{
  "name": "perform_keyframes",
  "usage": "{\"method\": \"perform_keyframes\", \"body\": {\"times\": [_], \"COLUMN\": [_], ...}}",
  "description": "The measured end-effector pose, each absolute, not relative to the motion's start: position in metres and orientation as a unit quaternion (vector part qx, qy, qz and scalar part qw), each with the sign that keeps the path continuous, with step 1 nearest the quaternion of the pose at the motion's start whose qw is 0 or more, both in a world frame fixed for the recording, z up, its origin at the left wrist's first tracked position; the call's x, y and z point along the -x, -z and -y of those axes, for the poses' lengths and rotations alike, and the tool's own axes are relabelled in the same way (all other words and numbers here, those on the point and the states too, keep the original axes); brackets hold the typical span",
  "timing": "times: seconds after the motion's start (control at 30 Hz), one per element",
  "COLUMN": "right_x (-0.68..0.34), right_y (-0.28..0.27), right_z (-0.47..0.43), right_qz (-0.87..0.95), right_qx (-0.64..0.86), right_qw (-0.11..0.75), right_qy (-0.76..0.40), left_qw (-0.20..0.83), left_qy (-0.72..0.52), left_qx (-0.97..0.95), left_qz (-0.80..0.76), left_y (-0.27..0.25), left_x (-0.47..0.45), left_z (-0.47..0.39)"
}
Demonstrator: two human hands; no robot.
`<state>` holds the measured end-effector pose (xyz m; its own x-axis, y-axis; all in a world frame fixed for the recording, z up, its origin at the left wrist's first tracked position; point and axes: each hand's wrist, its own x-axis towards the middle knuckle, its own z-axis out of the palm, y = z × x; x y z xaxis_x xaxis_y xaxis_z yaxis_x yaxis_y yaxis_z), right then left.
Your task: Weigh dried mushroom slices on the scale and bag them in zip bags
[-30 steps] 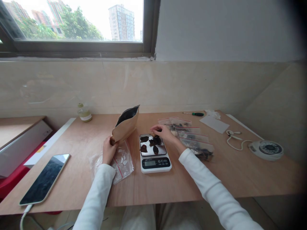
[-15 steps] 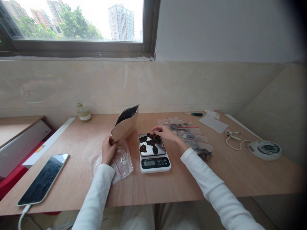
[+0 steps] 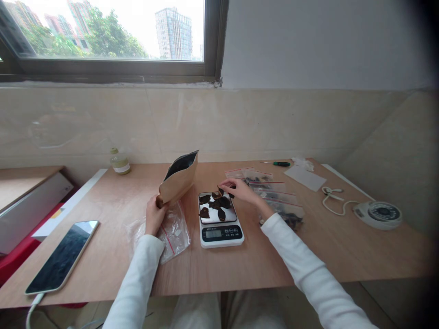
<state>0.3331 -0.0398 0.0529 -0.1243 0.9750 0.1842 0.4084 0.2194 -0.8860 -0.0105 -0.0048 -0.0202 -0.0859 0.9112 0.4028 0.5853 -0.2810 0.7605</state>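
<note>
My left hand (image 3: 156, 215) grips the lower left corner of a brown kraft paper pouch (image 3: 178, 183), whose dark-lined mouth gapes open and tilts up. Under that hand lie clear zip bags (image 3: 175, 233) with a red seal line. To the right stands a white digital kitchen scale (image 3: 222, 241); its digits are too small to read. Several dark dried peel pieces (image 3: 215, 204) are spread over its shiny plate. Above the plate's far right corner, my right hand (image 3: 236, 189) pinches a dried peel piece (image 3: 221, 190) between thumb and fingers.
Filled zip bags (image 3: 279, 196) overlap right of the scale. Behind them are a green-handled screwdriver (image 3: 281, 163) and a white sheet (image 3: 305, 177). A dome camera (image 3: 379, 214) with its cable sits far right. A phone (image 3: 63, 256) and a small bottle (image 3: 120, 162) are at left.
My right hand has shifted slightly right and lifted with a peel piece, so the pieces on the plate show more separately. My left hand and the pouch have stayed put.
</note>
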Motion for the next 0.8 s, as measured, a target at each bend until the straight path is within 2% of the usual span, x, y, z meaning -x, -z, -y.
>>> {"method": "perform_keyframes", "body": {"times": [0.47, 0.8], "right_x": [-0.317, -0.326], "right_y": [-0.012, -0.006], "right_z": [0.083, 0.094], "right_qz": [0.554, 0.582], "right_qx": [0.597, 0.593], "right_qw": [0.504, 0.49], "right_qy": [-0.286, -0.263], "left_qw": [0.175, 0.175], "left_qy": [-0.46, -0.466], "left_qx": [-0.65, -0.646], "left_qz": [-0.578, -0.579], "left_y": [0.017, 0.017], "left_x": [0.008, 0.008], "left_z": [0.007, 0.007]}}
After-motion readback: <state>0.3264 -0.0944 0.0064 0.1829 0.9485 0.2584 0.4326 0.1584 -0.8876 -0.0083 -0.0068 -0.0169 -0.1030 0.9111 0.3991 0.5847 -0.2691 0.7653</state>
